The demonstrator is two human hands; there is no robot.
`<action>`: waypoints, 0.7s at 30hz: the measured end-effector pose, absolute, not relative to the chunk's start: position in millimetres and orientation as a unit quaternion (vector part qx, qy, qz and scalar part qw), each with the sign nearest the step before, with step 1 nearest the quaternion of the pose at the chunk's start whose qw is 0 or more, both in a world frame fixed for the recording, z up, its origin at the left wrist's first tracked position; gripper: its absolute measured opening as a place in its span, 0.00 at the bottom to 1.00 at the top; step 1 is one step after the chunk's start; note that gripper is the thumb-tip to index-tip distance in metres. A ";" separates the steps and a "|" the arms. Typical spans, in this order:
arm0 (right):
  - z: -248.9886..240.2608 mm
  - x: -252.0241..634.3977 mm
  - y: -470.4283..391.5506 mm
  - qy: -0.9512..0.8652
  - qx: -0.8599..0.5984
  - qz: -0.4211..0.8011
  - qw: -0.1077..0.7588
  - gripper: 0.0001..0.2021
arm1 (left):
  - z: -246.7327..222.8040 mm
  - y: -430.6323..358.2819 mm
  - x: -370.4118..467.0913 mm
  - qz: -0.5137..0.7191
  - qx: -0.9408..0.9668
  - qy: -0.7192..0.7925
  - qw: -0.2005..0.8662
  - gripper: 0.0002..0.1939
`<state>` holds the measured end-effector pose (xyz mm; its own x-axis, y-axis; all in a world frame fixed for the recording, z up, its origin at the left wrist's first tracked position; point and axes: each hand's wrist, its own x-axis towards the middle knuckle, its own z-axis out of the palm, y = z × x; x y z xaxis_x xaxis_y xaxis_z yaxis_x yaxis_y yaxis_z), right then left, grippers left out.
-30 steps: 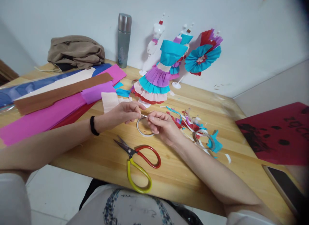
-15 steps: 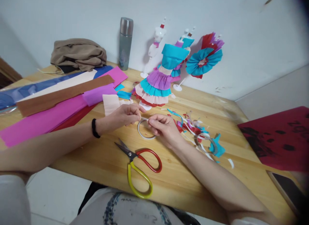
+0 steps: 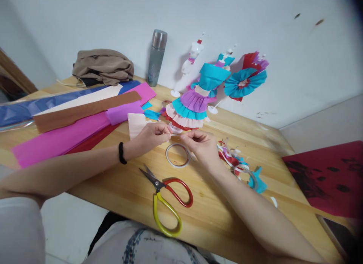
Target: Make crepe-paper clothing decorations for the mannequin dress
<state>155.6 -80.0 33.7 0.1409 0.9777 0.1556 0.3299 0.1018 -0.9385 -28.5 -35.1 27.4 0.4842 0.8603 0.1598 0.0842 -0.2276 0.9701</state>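
My left hand (image 3: 155, 137) and my right hand (image 3: 202, 146) face each other over the wooden table, a small gap between their fingertips. Each pinches one end of a thin, pale strip (image 3: 176, 135) stretched across that gap. Just below it a roll of white tape (image 3: 177, 156) lies flat. Scissors (image 3: 160, 185) with one red and one yellow handle rest partly open nearer the table's front edge. Behind my hands stands a doll form in a ruffled paper dress (image 3: 193, 101) of turquoise, purple, pale pink and red.
Coloured paper strips (image 3: 85, 126) and a brown cloth (image 3: 103, 66) are at the left. A flask (image 3: 157, 59), a bare doll form (image 3: 195, 52) and a fan-like flower (image 3: 245, 83) stand behind. Scraps (image 3: 258, 180), a red sheet (image 3: 329, 177) and a phone (image 3: 338, 235) are at the right.
The view has shifted, so the things on the table appear further right and mostly lower. My hands have moved slightly apart and up from the tape roll, which now shows whole.
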 end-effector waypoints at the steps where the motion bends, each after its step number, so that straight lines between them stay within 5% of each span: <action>1: 37.1 153.8 -78.1 -0.560 -0.580 0.334 0.488 0.12 | 28.8 -35.6 -28.8 0.377 0.681 0.345 0.524 0.05; 21: 57.8 143.8 -61.8 -0.545 -0.500 0.456 0.496 0.20 | 30.3 -21.0 -37.0 0.425 0.550 0.377 0.612 0.08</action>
<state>143.8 -61.8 57.8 -0.0089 0.9964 0.0848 0.0924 0.0853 -0.9921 -37.0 -21.0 30.3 0.3553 0.9347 0.0061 -0.1063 0.0339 0.9938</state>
